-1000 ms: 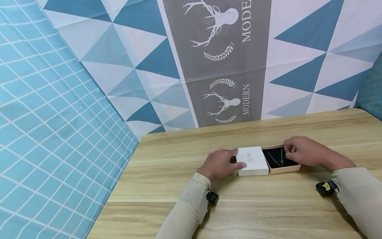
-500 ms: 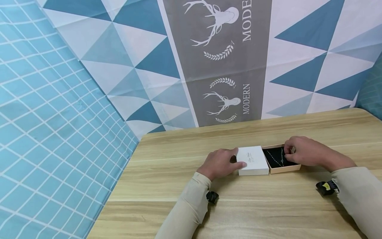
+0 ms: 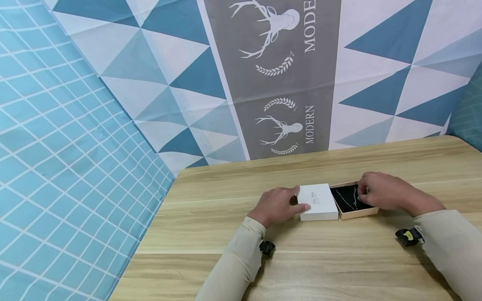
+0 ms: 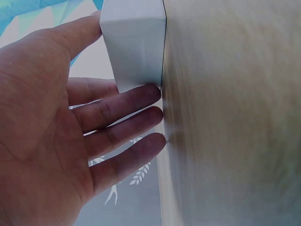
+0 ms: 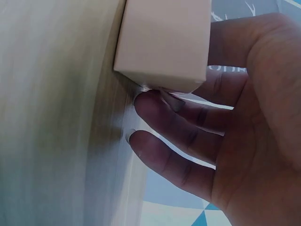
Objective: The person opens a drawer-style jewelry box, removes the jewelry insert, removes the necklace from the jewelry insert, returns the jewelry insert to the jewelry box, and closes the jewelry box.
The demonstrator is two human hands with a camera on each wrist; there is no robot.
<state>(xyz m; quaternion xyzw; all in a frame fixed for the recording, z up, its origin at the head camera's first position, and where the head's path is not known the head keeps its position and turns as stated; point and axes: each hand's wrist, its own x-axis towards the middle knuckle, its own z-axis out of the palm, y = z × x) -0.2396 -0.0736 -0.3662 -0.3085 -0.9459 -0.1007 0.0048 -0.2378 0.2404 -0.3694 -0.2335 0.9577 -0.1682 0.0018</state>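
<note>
A white box lid (image 3: 318, 202) with dark script lies on the table beside a tan jewelry box base (image 3: 359, 213). The base has a black pad (image 3: 342, 201) inside, crossed by a thin silver necklace (image 3: 355, 196). My left hand (image 3: 276, 205) holds the lid's left end, its thumb over the near corner; several fingers (image 4: 127, 136) stretch out below the lid's end in the left wrist view. My right hand (image 3: 385, 190) grips the base's right end. Its thumb reaches in over the pad, close to the chain, while the other fingers (image 5: 162, 110) curl outside the end wall.
A wooden table (image 3: 226, 234) carries both box parts. Behind it hangs a patterned cloth (image 3: 282, 83) with grey and blue panels; a blue grid cloth (image 3: 75, 167) covers the left side. A small black camera (image 3: 409, 237) sits at the right wrist.
The right hand has turned slightly, narrowing the gap between its thumb and forefinger. The left hand, lid and base look the same.
</note>
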